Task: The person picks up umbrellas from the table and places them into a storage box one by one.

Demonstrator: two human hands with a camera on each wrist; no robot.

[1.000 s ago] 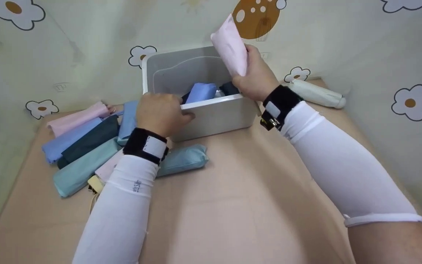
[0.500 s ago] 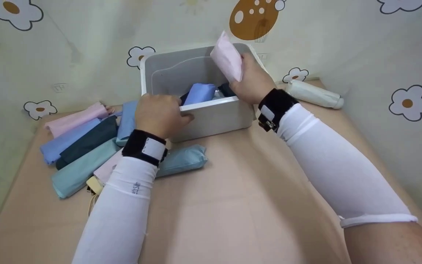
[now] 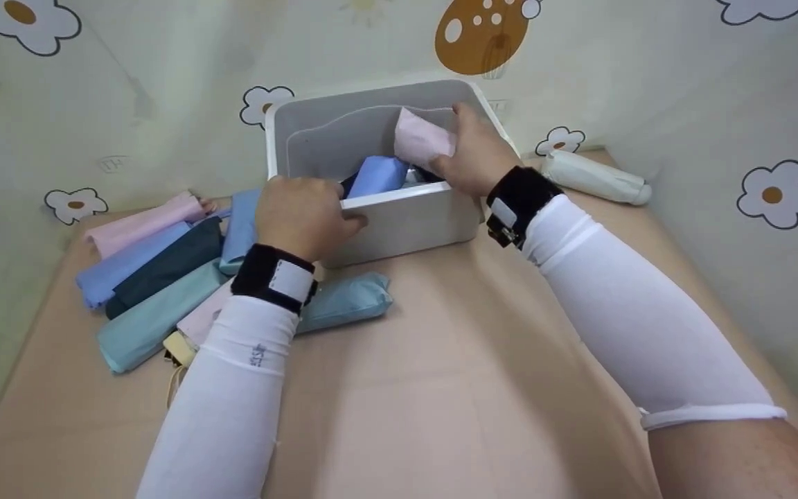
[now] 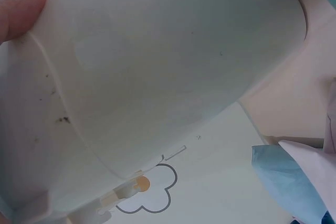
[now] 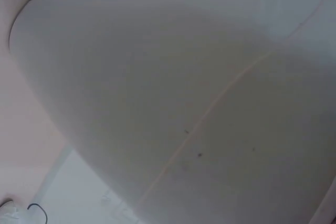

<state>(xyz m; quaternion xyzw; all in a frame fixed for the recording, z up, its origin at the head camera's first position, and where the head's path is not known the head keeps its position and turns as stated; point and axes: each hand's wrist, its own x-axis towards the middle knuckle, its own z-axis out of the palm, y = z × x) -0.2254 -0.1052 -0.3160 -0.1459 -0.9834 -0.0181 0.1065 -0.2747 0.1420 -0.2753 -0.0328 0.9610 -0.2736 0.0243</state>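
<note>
In the head view a light grey plastic bin [image 3: 399,229] stands near the wall, tilted slightly in the picture. My left hand [image 3: 305,215] grips its front rim at the left corner, thumb outside. A thumb [image 4: 23,11] also shows against the bin wall in the left wrist view. My right hand [image 3: 479,152] holds a pink folded umbrella [image 3: 423,138] inside the bin's opening at the right; its lower end is hidden. Below it in the bin lie a blue folded umbrella [image 3: 379,174] and dark ones, partly covered. The right wrist view shows only the bin's outside, not the hand.
Left of the bin lie several folded umbrellas: pink [image 3: 146,222], blue [image 3: 132,267], dark green [image 3: 167,270] and teal [image 3: 160,322]. Another teal umbrella [image 3: 343,303] lies in front of the bin. A white one [image 3: 596,178] lies at the right by the wall.
My right hand has lowered the pink umbrella from above the bin into its opening, and the umbrella leans more to the left. My left hand stays on the rim.
</note>
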